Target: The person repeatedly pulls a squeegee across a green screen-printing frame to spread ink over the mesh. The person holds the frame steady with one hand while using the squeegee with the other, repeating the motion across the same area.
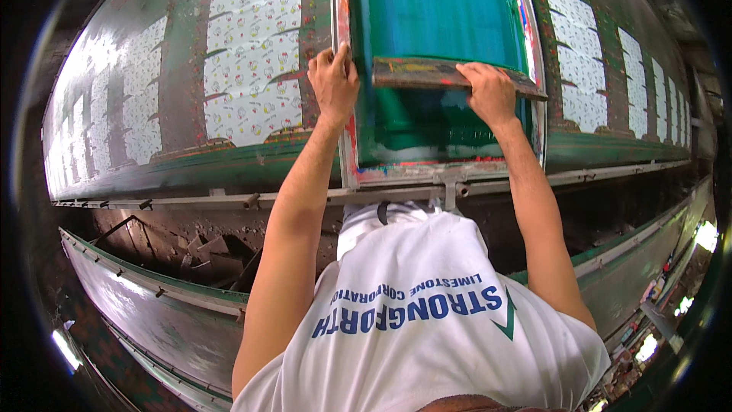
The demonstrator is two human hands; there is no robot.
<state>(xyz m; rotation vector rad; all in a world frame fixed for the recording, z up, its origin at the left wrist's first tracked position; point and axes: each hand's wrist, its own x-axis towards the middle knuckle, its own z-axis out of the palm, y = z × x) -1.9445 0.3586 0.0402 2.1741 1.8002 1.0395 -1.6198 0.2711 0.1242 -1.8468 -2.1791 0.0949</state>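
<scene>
A screen frame (351,160) lies on the green printing table, with bright teal ink over its upper part and darker green ink below. Its pale metal border carries red paint smears. My right hand (488,91) grips a long, stained wooden squeegee (408,72) that spans the inside of the screen crosswise. My left hand (333,84) has its fingers curled at the frame's left border, level with the squeegee's left end, closed on that border.
The long table (183,137) holds rows of white printed fabric pieces (252,76) on both sides of the screen. A metal rail (290,197) runs along its near edge. Behind me, past a dark gap with scraps, stands another long table (152,290).
</scene>
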